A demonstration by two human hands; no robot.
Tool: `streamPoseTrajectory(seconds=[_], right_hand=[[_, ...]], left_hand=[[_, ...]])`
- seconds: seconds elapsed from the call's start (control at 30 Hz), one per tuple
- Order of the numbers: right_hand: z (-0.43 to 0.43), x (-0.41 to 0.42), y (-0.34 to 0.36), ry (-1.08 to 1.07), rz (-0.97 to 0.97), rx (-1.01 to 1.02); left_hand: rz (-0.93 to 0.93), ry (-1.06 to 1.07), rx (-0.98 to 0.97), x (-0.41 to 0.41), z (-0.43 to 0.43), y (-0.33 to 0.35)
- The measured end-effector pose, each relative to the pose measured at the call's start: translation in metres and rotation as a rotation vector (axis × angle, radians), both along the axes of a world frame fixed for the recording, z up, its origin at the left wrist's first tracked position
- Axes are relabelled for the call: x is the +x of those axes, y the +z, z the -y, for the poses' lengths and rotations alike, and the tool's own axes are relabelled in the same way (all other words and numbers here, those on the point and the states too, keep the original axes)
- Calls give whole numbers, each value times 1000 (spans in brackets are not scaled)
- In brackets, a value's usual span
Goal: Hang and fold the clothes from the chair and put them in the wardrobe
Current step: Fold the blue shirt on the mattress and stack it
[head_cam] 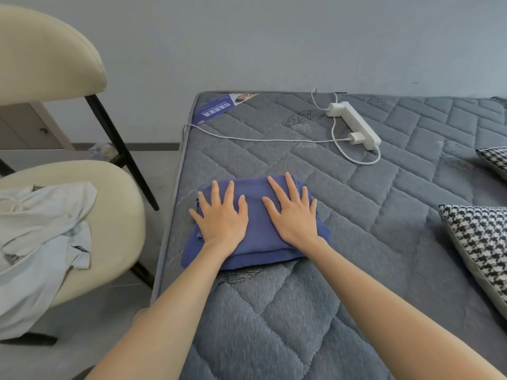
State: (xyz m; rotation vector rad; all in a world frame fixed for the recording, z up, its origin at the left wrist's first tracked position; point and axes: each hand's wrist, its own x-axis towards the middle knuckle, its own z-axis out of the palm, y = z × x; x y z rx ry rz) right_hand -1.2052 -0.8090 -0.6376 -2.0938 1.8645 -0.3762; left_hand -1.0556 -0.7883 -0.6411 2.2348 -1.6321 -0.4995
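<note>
Folded blue garment [256,229] flat on mattress; pale shirt [41,229] crumpled on chair.

Bare grey quilted mattress [384,215] here, no sheet. A folded blue garment [258,234] sits near its left edge. Farther back there's a white power strip [356,123] with a charger [355,138] plugged in, its cable [260,139] trailing left. Houndstooth pillows [482,256] lie on the right. Left of the bed, a cream chair [118,215] holds a crumpled pale shirt [41,229].

Domestic bedroom: bare quilted mattress [356,215], houndstooth pillows [482,250], cream upholstered chair [115,215] carrying clothes [41,242], power strip [356,124].
</note>
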Motion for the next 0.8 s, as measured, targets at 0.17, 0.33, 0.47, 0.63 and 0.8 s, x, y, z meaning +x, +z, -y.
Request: streamPoseTrajectory(seconds=[0.17, 0.33, 0.47, 0.63, 0.8], right_hand=[[-1, -8, 1, -186, 200, 174], [-8, -15, 2, -262, 335, 236], [-9, -23, -1, -287, 321, 270], [-11, -24, -2, -257, 390, 262], [-7, -22, 7, -243, 391, 232]], left_hand=[[-247, 150, 57, 10, -5, 1], [-371, 191, 84, 20, -13, -2], [-437, 166, 83, 21, -16, -1], [-437, 152, 100, 23, -13, -5], [-483, 132, 100, 31, -4, -9]])
